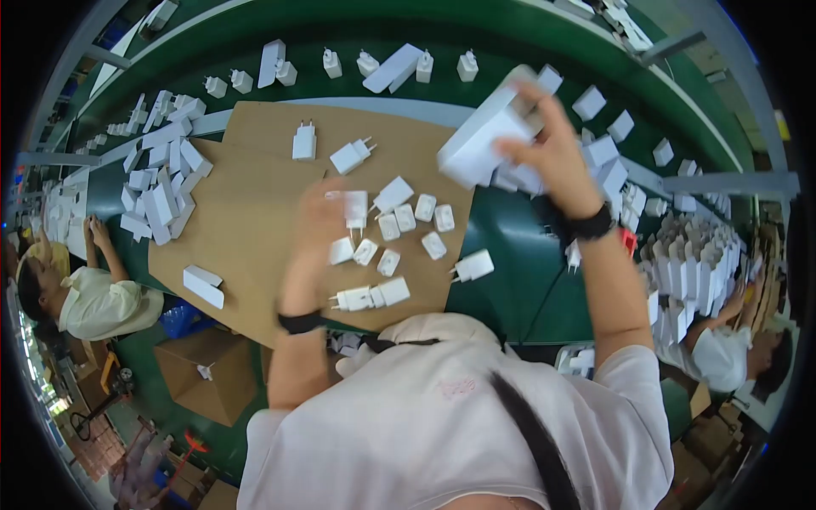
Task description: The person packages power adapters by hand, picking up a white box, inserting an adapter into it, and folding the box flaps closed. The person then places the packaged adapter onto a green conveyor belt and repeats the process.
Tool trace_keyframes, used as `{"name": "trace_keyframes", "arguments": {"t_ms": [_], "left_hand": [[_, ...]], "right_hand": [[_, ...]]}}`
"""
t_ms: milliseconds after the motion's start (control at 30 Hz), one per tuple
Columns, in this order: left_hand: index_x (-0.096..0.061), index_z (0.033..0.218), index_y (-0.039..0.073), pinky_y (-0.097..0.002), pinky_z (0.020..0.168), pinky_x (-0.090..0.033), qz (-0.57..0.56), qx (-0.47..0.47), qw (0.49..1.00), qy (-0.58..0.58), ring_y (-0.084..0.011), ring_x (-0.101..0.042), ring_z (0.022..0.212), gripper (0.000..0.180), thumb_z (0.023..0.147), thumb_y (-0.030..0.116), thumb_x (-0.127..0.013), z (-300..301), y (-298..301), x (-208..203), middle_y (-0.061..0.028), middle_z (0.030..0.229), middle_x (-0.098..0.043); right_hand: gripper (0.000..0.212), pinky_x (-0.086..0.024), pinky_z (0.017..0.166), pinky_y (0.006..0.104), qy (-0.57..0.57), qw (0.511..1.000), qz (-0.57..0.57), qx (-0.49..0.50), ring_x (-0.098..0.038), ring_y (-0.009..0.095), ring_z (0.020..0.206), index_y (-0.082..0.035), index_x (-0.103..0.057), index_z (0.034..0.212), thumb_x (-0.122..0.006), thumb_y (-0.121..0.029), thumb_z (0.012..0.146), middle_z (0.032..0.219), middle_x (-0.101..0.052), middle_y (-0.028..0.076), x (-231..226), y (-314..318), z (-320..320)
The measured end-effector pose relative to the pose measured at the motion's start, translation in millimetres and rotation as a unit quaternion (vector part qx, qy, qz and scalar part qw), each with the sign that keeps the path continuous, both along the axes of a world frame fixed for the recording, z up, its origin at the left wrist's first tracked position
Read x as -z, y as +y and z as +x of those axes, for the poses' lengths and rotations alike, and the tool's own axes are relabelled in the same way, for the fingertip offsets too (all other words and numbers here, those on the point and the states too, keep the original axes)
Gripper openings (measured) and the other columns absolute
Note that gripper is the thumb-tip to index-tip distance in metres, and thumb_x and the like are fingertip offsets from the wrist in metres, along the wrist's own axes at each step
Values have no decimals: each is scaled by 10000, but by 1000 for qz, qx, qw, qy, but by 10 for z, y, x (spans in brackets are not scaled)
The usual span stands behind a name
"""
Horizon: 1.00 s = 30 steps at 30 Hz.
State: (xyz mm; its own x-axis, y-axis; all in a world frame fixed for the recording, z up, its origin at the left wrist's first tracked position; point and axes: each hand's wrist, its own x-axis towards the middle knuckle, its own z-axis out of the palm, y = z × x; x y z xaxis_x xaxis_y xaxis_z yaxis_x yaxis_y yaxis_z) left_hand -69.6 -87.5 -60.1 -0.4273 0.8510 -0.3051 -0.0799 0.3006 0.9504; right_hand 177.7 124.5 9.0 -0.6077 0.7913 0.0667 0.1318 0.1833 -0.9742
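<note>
My right hand [551, 144] is raised at the right of the cardboard sheet, thumb and fingers closed on a white box [480, 144], which is tilted and slightly blurred. My left hand [321, 212] is over the middle of the sheet, its fingers smeared by motion. Right beside it is a white plug charger [357, 206] with its pins toward me; whether the hand grips it cannot be made out. Around lie more white chargers, one pinned charger [393, 195] and several small white blocks [388, 227]. Closer to me, a row of joined-looking chargers [374, 295] lies on its side.
The brown cardboard sheet [246, 221] covers part of a green table. White boxes [161, 191] are heaped at left, with more boxes [603, 157] at right. Chargers [331, 63] stand along a green conveyor belt [374, 30] at the back. Co-workers [102, 297] sit on both sides.
</note>
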Motion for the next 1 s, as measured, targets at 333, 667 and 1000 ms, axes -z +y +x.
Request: {"name": "trace_keyframes", "arguments": {"t_ms": [333, 667, 1000], "left_hand": [[-528, 1136, -14, -387, 797, -454, -474, -336, 693, 427, -324, -570, 967, 609, 670, 316, -738, -2346, -1693, 893, -206, 1036, -591], [-462, 1106, 46, -341, 734, -477, 12, -468, 883, 40, -217, -575, 902, 349, 792, 104, -604, -2126, -1102, 256, -84, 987, -578], [-473, 1135, -17, -483, 972, -376, 158, -97, 730, -657, -319, -496, 1044, 364, 838, 158, -590, -318, 833, 99, -173, 1101, -536]], "right_hand": [[635, -485, 686, 285, -331, 915, -207, 97, -581, 198, 790, -98, -378, 1281, -689, -115, 728, 1007, -566, 95, 1358, 2390, 152], [611, -312, 967, 537, -591, 770, 227, 74, -336, 357, 1221, -156, -623, 1101, -737, -453, 580, 1258, -472, 154, 1495, 1998, -679], [462, -466, 778, 275, -6, 991, -119, -65, -588, 159, 913, 23, -479, 1138, -653, -85, 725, 974, -601, 93, -49, 860, -614]]}}
